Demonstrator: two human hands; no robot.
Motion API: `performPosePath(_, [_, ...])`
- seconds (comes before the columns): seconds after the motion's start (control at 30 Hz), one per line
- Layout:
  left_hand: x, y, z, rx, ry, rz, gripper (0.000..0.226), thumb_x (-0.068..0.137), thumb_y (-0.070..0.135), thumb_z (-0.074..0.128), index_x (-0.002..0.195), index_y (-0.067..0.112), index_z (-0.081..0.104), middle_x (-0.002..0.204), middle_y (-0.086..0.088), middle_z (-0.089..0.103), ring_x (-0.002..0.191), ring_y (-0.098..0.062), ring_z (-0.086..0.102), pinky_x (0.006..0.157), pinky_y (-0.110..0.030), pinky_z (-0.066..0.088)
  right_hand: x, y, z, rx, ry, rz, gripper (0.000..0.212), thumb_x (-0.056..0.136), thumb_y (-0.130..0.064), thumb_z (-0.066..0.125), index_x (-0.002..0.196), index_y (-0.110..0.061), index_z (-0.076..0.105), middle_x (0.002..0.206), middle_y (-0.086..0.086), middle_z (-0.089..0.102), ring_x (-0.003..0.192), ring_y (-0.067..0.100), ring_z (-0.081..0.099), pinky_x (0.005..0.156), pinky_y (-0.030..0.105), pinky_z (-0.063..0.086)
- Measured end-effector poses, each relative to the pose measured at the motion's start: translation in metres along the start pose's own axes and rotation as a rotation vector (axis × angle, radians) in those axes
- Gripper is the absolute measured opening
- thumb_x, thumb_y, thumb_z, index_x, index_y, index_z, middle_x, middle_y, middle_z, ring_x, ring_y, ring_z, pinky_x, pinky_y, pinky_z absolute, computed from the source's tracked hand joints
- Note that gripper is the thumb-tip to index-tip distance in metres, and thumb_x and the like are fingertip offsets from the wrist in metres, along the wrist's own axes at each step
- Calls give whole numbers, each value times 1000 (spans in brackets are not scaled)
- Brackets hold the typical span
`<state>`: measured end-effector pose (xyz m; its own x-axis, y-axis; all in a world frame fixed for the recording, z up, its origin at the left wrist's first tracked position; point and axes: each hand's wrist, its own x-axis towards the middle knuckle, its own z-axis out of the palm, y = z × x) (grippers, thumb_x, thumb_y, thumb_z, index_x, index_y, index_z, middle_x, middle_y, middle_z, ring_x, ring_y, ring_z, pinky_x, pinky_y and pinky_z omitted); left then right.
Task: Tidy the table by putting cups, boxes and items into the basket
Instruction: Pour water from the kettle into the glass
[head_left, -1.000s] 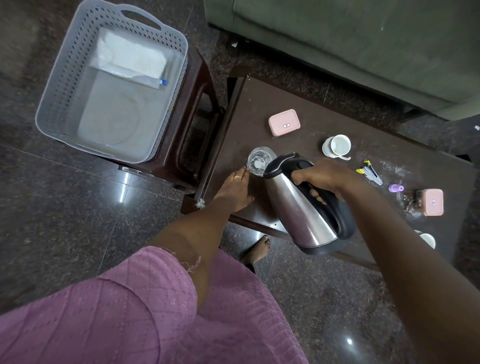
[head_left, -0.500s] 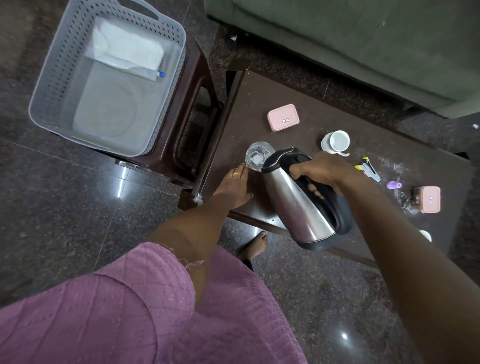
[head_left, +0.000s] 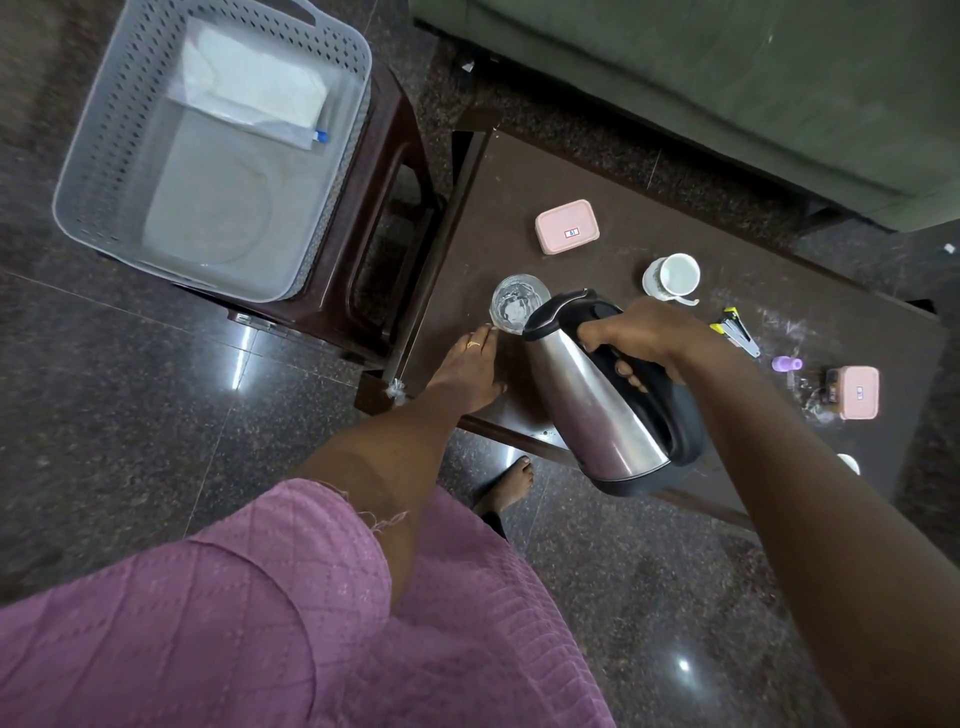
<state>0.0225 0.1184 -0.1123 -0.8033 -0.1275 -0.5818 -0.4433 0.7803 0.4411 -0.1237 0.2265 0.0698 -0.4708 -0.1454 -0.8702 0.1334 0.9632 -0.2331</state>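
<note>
My right hand (head_left: 641, 335) grips the black handle of a steel kettle (head_left: 597, 410), tilted with its spout over a clear glass (head_left: 514, 306) on the dark table (head_left: 519, 197). My left hand (head_left: 470, 371) rests flat on the table, fingertips just beside the glass and holding nothing. A pink box (head_left: 566, 226), a white cup (head_left: 672, 275), a stapler (head_left: 735, 330), a small purple bottle (head_left: 785, 364) and a second pink box (head_left: 857, 391) lie on the table. The grey basket (head_left: 93, 156) sits on a stool at the left with a white packet (head_left: 254, 88) inside.
A dark brown stool (head_left: 384, 218) carries the basket beside the table's left end. A green sofa (head_left: 727, 67) stands behind the table. Another white cup (head_left: 849, 462) peeks past my right arm. My foot (head_left: 511, 480) is on the polished floor under the table edge.
The kettle and my right hand have shifted slightly toward the glass, spout staying over it. My left hand has stayed put beside the glass.
</note>
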Motion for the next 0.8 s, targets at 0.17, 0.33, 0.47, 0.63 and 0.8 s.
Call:
performPosePath(0.17, [-2, 1, 0, -15, -15, -9, 86, 87, 35, 57, 147, 0, 7, 157, -15, 12, 145, -28, 13, 120, -39, 16, -1, -3, 2, 15, 9, 0, 26, 64, -19, 63, 42, -13, 50, 33, 5, 43, 28, 17, 36, 39, 19, 38])
performPosePath(0.33, [-3, 0, 0, 0, -16, -8, 85, 88, 35, 56, 147, 0, 6, 157, -14, 11, 145, -28, 13, 120, -39, 15, -3, -3, 2, 14, 6, 3, 24, 65, -19, 63, 45, -12, 51, 33, 5, 43, 27, 17, 36, 39, 19, 39])
performPosePath(0.47, [-4, 0, 1, -5, -16, -11, 85, 88, 36, 57, 147, 0, 6, 157, -14, 10, 145, -28, 12, 120, -39, 15, -4, -2, 1, 4, 4, 7, 23, 64, -21, 63, 46, -11, 52, 34, 6, 45, 28, 17, 38, 40, 20, 40])
performPosePath(0.63, [-6, 0, 1, -10, -19, -15, 86, 88, 36, 57, 147, 1, 5, 157, -14, 10, 145, -29, 13, 120, -39, 15, -5, -1, 1, 15, 10, -8, 25, 64, -20, 63, 44, -12, 51, 34, 6, 44, 30, 18, 38, 40, 21, 39])
performPosePath(0.8, [-7, -1, 1, -6, -27, -13, 86, 88, 36, 57, 147, 1, 5, 157, -13, 10, 145, -29, 12, 120, -40, 16, -7, 3, 1, 42, 28, -13, 24, 65, -20, 63, 47, -11, 51, 34, 6, 44, 31, 18, 37, 38, 19, 38])
